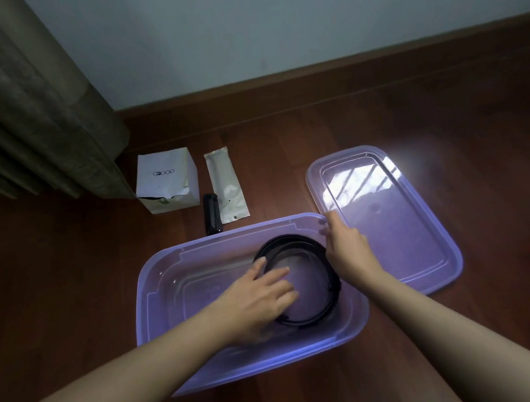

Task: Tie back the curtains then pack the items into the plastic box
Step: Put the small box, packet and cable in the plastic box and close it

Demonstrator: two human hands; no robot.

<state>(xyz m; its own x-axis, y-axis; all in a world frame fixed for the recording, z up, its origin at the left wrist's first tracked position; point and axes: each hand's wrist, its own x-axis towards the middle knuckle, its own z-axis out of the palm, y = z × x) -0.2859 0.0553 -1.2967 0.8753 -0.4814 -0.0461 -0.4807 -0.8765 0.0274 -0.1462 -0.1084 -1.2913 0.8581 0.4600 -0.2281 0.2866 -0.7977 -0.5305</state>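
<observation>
A translucent purple plastic box is seen standing open on a dark wooden floor, in the near middle of the scene. Its lid is laid flat on the floor just to the right, its near left edge overlapped by the box's right corner. A black coiled band is lying on the bottom of the box, in its right half. The left hand is lowered into the box, palm down, with its fingers straight and slightly spread over the left part of the coil. The right hand is placed at the far right corner of the box, its fingers held together and bent down onto the rim; whether the rim is pinched cannot be told, as the thumb is hidden. Beyond the box, three things are left on the floor: a white carton printed with a logo, a narrow white pouch to its right, and a small black oblong object between them, near the box's far rim. A brown pleated curtain is hung at the far left, touching the carton, with a pale wall and a wooden skirting board behind.
</observation>
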